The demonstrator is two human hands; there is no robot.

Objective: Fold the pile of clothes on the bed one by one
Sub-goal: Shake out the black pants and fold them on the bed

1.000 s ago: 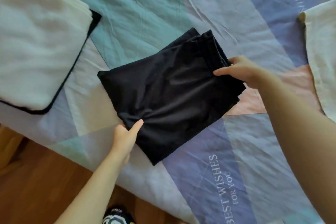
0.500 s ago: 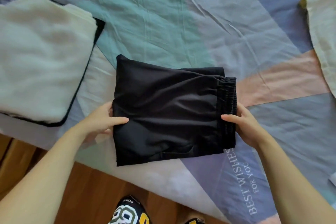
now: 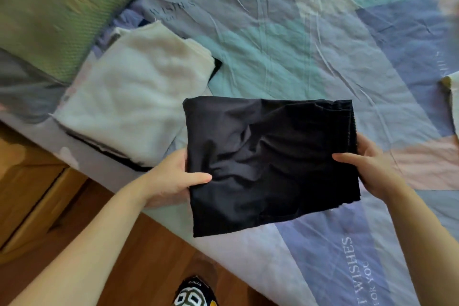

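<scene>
I saw the folded black garment (image 3: pixel 268 164) held over the near edge of the bed (image 3: pixel 310 40). The left hand (image 3: pixel 171 179) had its grip pinching the garment's left edge, thumb on top; the right hand (image 3: pixel 370 169) pinched the right edge likewise. A folded white stack (image 3: pixel 134 102) lay just beside, left of it.

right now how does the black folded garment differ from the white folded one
The black folded garment is held up by both hands, the left hand and right hand each gripping one side; the white folded garment lies untouched on the bed. The black one is smooth and slightly shiny, the white one looks fluffy. The white one rests on another dark piece. Both are folded into rectangles.
</scene>
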